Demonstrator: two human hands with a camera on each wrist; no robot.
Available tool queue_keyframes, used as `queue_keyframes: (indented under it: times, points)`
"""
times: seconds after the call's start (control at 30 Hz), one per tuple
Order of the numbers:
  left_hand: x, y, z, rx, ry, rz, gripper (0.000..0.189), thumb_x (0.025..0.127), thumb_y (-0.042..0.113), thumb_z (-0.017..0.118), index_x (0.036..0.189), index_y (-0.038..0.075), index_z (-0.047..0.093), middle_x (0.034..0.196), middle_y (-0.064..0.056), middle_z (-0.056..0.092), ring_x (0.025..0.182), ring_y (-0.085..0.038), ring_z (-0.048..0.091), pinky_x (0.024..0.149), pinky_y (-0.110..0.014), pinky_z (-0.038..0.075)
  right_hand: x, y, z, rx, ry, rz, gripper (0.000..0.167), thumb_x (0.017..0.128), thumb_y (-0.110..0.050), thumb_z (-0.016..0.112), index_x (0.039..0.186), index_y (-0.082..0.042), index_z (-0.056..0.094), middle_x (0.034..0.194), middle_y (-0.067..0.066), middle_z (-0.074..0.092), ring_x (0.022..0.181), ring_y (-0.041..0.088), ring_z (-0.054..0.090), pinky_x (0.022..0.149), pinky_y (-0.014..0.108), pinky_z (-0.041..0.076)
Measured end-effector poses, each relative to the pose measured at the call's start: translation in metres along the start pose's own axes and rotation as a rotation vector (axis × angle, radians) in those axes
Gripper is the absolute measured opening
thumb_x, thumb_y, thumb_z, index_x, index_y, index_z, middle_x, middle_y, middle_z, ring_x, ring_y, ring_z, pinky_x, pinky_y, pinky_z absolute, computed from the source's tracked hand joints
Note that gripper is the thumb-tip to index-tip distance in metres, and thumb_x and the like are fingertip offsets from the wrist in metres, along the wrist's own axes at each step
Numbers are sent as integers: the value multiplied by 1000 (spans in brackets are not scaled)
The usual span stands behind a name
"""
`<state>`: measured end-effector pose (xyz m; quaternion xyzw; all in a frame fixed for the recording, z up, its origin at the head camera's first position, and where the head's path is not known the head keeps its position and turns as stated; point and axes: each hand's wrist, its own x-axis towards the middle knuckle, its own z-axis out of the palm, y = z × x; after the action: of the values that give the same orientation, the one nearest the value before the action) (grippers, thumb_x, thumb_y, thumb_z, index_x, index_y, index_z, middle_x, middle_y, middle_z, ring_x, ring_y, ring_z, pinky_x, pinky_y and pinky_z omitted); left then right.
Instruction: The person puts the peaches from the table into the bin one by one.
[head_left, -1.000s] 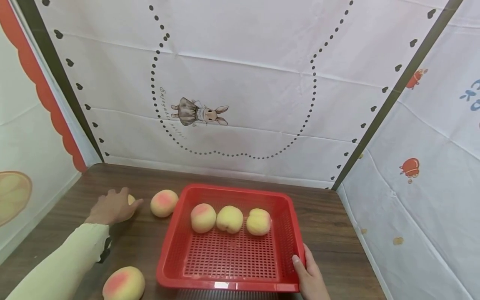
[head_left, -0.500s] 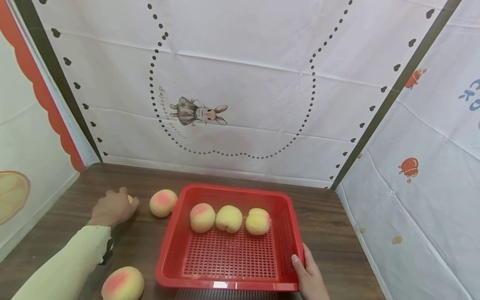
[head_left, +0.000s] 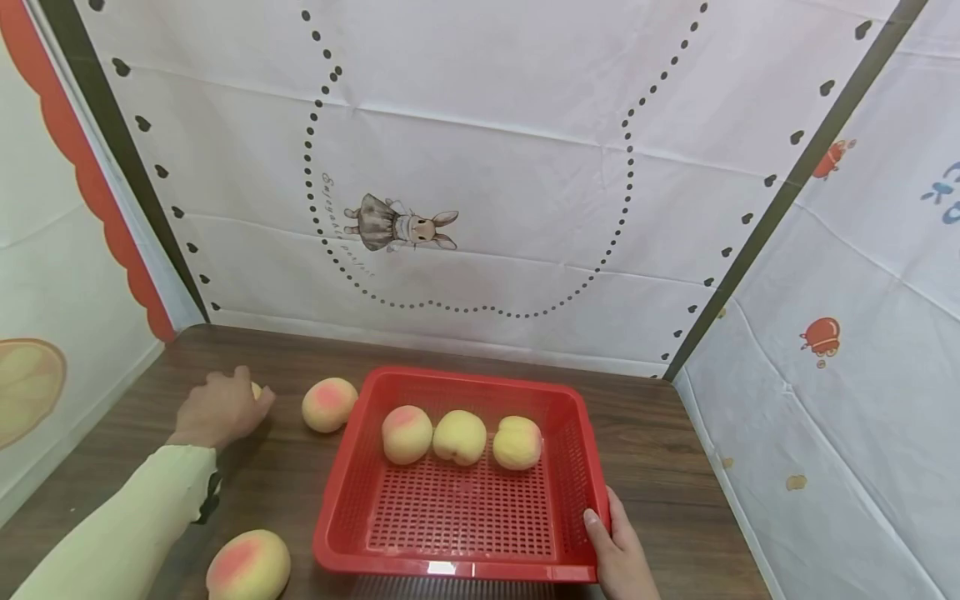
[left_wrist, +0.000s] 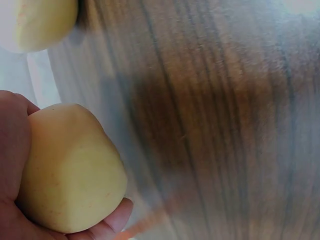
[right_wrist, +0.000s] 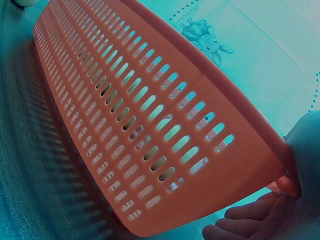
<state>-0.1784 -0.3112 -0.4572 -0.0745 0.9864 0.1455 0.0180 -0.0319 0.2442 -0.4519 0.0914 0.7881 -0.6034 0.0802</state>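
At the back left of the table, my left hand (head_left: 219,408) grips a peach, mostly hidden under it in the head view. The left wrist view shows that pale yellow peach (left_wrist: 72,170) between the palm and curled fingers. My right hand (head_left: 621,550) holds the right rim of a red plastic basket (head_left: 457,570), thumb over the edge. From the right wrist camera, its fingers (right_wrist: 250,220) curl below the rim, beside the slotted wall. Inside the basket, a left peach (head_left: 407,435), a middle peach (head_left: 460,437) and a right peach (head_left: 517,443) lie in a row.
A pink-blushed peach (head_left: 330,404) sits between my left hand and the basket. Another peach (head_left: 249,567) lies at the front left, near the left sleeve (head_left: 120,525). Printed white cloth (head_left: 480,167) walls in the brown wooden table (head_left: 675,467) at the back and sides.
My left hand has shifted slightly left and closed further round its peach, of which less shows. The right hand and the basket have stayed in place.
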Motion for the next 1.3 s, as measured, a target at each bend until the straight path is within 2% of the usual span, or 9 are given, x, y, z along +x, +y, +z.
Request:
queue_keyframes:
  times: [0.2, 0.43, 0.77, 1.03, 1.2, 1.3]
  points:
    - [1, 7, -11, 4, 4, 4, 60, 97, 35, 50, 123, -19, 44, 93, -38, 50, 72, -45, 57, 57, -53, 51, 0, 0, 0, -8, 1, -4, 59, 112, -15, 40, 161, 5, 14, 143, 41, 49, 111, 36, 71, 87, 47, 62]
    - [-2, 17, -27, 19, 25, 28, 60, 97, 35, 51, 123, -19, 44, 96, -40, 50, 73, -47, 58, 60, -58, 54, 1, -1, 0, -25, 6, 8, 60, 112, -16, 39, 161, 5, 13, 145, 41, 48, 111, 35, 71, 87, 48, 62]
    - [-4, 28, -43, 33, 56, 69, 56, 97, 35, 53, 119, -16, 47, 96, -37, 53, 73, -46, 59, 60, -56, 53, 0, 0, 0, -6, 9, 10, 60, 112, -17, 39, 162, 5, 13, 145, 42, 47, 110, 34, 71, 86, 48, 62]
    - [-8, 51, -52, 63, 72, 158, 52, 97, 36, 53, 118, -12, 49, 97, -34, 56, 73, -40, 60, 63, -55, 55, 0, 0, 0, -3, 6, -2, 60, 112, -16, 39, 162, 5, 14, 144, 41, 47, 109, 35, 71, 87, 47, 62]
    - [-12, 69, -58, 54, 66, 196, 52, 98, 38, 53, 121, -9, 52, 108, -36, 57, 80, -42, 63, 63, -55, 55, -1, 1, 0, -1, 8, -9, 60, 112, -16, 40, 161, 5, 14, 144, 42, 48, 109, 35, 71, 87, 47, 62]
    - [-14, 80, -61, 42, 68, 227, 45, 97, 37, 53, 113, -5, 56, 101, -29, 60, 78, -38, 62, 61, -51, 53, -1, 1, 0, -6, 8, -16, 60, 112, -16, 40, 161, 5, 15, 143, 41, 49, 109, 35, 71, 86, 47, 62]
